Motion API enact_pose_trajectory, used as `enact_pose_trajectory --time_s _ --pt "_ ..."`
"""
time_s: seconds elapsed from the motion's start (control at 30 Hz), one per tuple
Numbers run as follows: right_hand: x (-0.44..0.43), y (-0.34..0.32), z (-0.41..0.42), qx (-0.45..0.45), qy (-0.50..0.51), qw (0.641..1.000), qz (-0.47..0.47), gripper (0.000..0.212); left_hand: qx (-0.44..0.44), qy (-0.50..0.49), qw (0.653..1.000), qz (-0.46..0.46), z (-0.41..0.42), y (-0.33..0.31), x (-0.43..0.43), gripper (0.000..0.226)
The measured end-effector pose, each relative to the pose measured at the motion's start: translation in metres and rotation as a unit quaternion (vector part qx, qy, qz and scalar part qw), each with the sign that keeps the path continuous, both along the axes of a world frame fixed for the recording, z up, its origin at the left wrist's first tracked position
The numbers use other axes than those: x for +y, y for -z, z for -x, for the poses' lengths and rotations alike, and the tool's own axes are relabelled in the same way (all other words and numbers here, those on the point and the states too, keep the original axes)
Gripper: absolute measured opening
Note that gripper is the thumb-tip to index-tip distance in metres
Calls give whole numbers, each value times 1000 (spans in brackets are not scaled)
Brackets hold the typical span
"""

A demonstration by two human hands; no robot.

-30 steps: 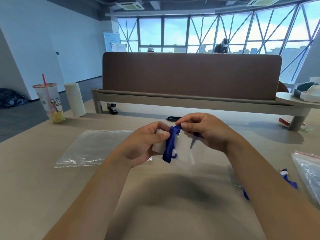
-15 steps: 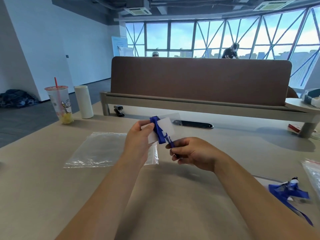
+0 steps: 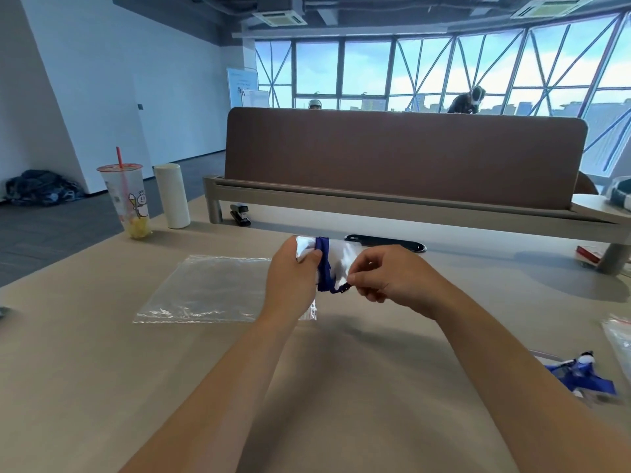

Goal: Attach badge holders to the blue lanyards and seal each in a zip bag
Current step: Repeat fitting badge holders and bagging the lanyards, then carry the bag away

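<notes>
My fingers (image 3: 356, 277) on the right hand (image 3: 392, 278) curl and pinch the small dark clip (image 3: 344, 287) at the end of a flat blue woven lanyard (image 3: 323, 268); my left hand (image 3: 290, 281) grips a clear, glossy, rectangular badge holder (image 3: 341, 259), thumb pressed on its front; the ribbon drapes across the holder; both are held up above the smooth, pale table (image 3: 85, 370). A flat, crinkled clear zip bag (image 3: 205, 288) lies on the table just left of my left hand. More blue lanyards (image 3: 580, 375) lie near my right forearm. A plastic cup (image 3: 124, 196) with a red straw bears a cartoon figure; its print is too small to read.
</notes>
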State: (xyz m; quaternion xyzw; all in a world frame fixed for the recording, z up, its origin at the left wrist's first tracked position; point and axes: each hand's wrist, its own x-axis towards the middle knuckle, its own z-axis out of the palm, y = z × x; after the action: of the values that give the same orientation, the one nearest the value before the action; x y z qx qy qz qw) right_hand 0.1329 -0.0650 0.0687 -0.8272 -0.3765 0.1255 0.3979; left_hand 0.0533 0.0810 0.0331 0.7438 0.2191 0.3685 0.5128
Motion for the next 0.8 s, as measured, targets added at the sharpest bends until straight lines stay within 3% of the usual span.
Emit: enact_pose_trajectory --time_s 0.3,0.47,0.57,0.8 --pt "-3 -9 -2 -64 -37 996 41 10 85 94 990 -62 4 -1 -15 12" --pt "1 -7 2 -176 -5 982 69 12 133 143 978 -77 8 -4 -17 15" --pt "1 -5 2 -207 11 977 56 19 141 164 975 -54 10 -4 -17 17" --pt "4 1 -3 -205 34 978 30 8 129 211 969 13 15 -10 -16 10"
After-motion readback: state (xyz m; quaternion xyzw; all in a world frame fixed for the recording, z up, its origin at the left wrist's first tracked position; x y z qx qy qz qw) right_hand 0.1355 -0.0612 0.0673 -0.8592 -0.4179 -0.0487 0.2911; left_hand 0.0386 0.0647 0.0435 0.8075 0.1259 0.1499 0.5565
